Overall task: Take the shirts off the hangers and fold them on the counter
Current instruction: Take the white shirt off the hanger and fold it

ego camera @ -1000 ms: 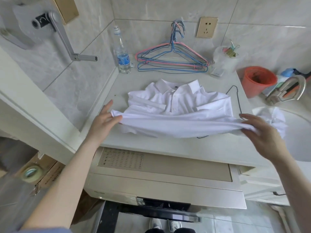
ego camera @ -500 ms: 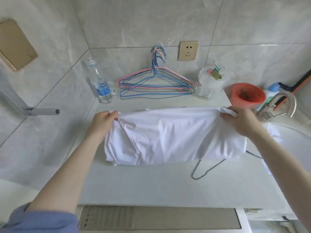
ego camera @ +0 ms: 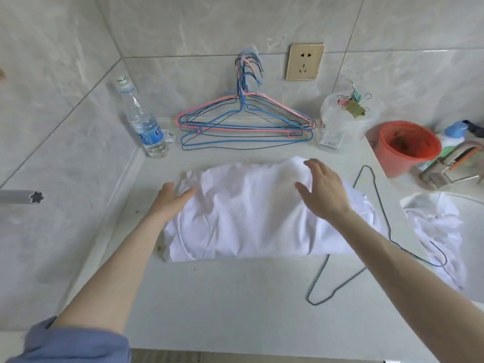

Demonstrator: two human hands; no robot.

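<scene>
Reading it from the left: the water bottle (ego camera: 146, 127) is in the back corner, well out of the way. The left grip (ego camera: 174, 197) has its fingers laid out flat and together, resting on the left short end of the folded shirt (ego camera: 243, 216). The shirt is a wide white bundle lying flat on the counter (ego camera: 222, 297), and its long axis runs side to side, roughly parallel to the front edge.

The right grip (ego camera: 323, 189) has fingers fanned apart and nothing pinched. It's over the back right part of the bundle, but I honestly can't tell if it's pressing down or just hovering. It also sits a bit inboard of the right end, whereas the left one is right at its end.

So I'd guess the next move is folding across that long axis, one short end carried over to the other, and the left grip looks better placed to start it.

One thing to watch is the loose wire hanger (ego camera: 310, 301), which runs just beside the shirt's right end. Beyond it, a second shirt (ego camera: 434, 231) is still crumpled.
</scene>
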